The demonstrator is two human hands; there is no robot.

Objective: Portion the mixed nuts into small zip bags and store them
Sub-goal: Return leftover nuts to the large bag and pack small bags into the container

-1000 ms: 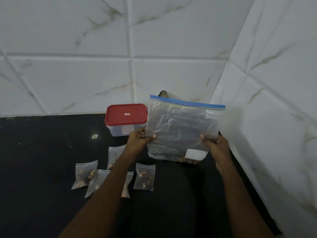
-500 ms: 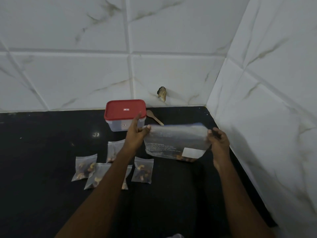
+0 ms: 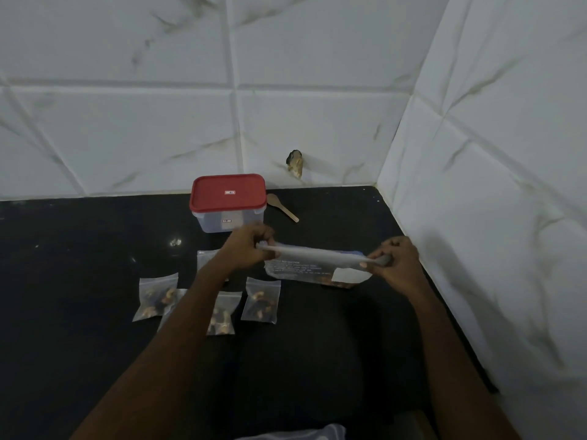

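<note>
A large clear zip bag (image 3: 313, 266) with a few nuts in its bottom is folded over on the black counter (image 3: 79, 236). My left hand (image 3: 246, 250) pinches the fold's left end and my right hand (image 3: 395, 262) pinches its right end. Several small zip bags of mixed nuts lie to the left: one (image 3: 155, 295) at far left, one (image 3: 261, 300) nearest the big bag, one (image 3: 222, 314) beside my left forearm, and others partly hidden under that arm.
A clear container with a red lid (image 3: 228, 201) stands at the back by the tiled wall. A small wooden spoon (image 3: 281, 206) lies to its right. White tiled walls meet in a corner at the right.
The big bag stood upright a second ago. Both hands have folded its top half down and forward, so it now lies low and doubled over. The spoon behind it has come into view.
</note>
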